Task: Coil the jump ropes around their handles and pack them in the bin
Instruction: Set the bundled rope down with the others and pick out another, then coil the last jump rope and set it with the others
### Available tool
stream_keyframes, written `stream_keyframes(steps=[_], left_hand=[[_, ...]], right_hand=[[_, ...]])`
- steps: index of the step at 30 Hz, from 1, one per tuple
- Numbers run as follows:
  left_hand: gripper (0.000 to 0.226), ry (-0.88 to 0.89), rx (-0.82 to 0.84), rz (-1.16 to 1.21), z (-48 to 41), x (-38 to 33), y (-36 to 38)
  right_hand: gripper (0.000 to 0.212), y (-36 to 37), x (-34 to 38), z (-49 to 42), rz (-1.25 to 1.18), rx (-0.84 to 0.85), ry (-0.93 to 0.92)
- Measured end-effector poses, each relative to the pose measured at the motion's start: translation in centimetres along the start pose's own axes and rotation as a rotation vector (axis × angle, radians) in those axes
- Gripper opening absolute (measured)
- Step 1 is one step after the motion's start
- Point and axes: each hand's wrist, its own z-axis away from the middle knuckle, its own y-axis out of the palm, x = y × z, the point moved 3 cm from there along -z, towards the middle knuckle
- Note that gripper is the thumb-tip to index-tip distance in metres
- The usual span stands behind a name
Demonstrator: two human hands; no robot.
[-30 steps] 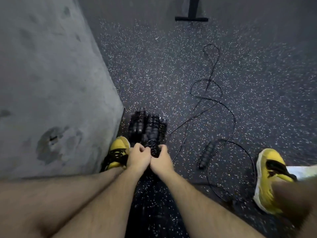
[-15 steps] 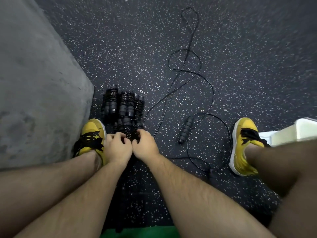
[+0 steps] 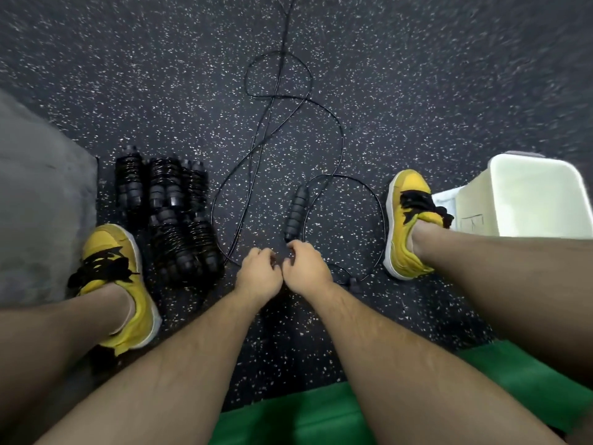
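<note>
Fingers (image 3: pixel 296 248) of left hand (image 3: pixel 260 273) and right hand (image 3: pixel 306 268) curl, but I cannot tell whether they hold anything. Just beyond them lies the handle (image 3: pixel 296 213), pointing away, its near end closest to the right hand.

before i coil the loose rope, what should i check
1. Handle within reach, just ahead of right hand: ok.
2. Hands free: left hand and right hand are curled, grip unclear: cannot tell.
3. Rope untangled: its loops cross each other: cannot tell.
4. Rope's far end in sight: it runs off the top edge: not ok.
5. Bin open, beside right shoe: ok.
6. Coiled ropes packed: piled outside the bin: not ok.
</note>
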Motion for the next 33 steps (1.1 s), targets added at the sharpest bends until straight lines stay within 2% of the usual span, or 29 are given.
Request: stream_keyframes(steps=[3,7,9,13,17,19,20,22,25,27,30,31,33], left_hand=[[0.048,-0.106,0.088,-0.214,0.1,0.6,1.6],[0.051,-0.188,0.136,-0.340,0.0,2.3,2.6],[0.051,-0.116,0.144,-0.403,-0.3,2.6,2.7],[0.031,0.036,0.200,-0.514,-1.2,2.2,3.1],[0.040,0.434,0.350,-0.583,0.1,0.0,4.4],[0.037,0.629,0.466,-0.600,1.9,-1.3,5.9],[0.034,0.674,0.529,-0.607,2.8,-1.7,6.8],[0.028,0.484,0.671,-0.512,3.8,-1.7,6.9],[0.031,0.433,0.534,-0.334,3.6,-1.3,5.9],[0.028,0.338,0.292,-0.260,2.9,0.3,4.1],[0.026,0.128,-0.078,-0.341,0.7,3.8,1.3],[0.033,0.054,-0.144,-0.359,0.0,4.7,0.3],[0.048,-0.065,-0.167,-0.373,-1.3,5.8,-1.0]], right_hand=[[0.045,0.0,-1.9,-0.6,0.027,0.081,0.051],[0.045,0.8,-2.3,-1.2,0.008,0.134,0.050],[0.044,1.2,-2.1,-1.4,-0.009,0.146,0.048],[0.041,1.6,-1.6,-1.8,-0.029,0.149,0.056],[0.032,1.5,-1.1,-2.3,-0.100,0.098,0.084],[0.035,1.7,-0.9,-2.5,-0.114,0.107,0.098],[0.038,1.8,-0.9,-2.5,-0.103,0.122,0.109],[0.034,2.1,-1.0,-2.4,-0.036,0.156,0.142],[0.019,3.0,-1.4,-2.3,0.034,0.170,0.189],[0.022,3.5,-1.2,-2.3,-0.020,0.146,0.235],[0.032,3.8,-0.5,-2.4,-0.057,0.114,0.225],[0.031,3.9,-0.3,-2.5,-0.067,0.112,0.219],[0.028,4.1,0.1,-2.4,-0.079,0.122,0.220]])
